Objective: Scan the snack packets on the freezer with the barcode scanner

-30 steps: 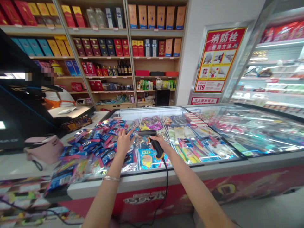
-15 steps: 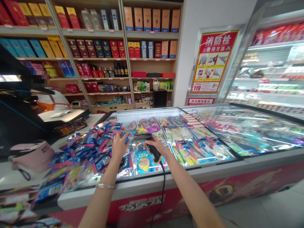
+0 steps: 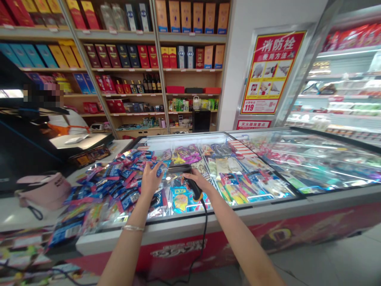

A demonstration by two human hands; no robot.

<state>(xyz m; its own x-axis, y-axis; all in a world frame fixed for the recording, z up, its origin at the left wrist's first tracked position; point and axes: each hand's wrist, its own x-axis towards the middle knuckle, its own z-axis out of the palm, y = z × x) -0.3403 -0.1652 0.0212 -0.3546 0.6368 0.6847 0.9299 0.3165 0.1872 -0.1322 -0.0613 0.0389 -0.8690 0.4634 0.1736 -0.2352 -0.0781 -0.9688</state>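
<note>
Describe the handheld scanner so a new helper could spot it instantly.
Start at the long glass-topped chest freezer. Over it, the person's right hand grips a black handheld barcode scanner, its head held out to the left. Unlike the bright packets around it, it has an orange band at the grip's end and a black cord trailing down past the freezer's front.
</note>
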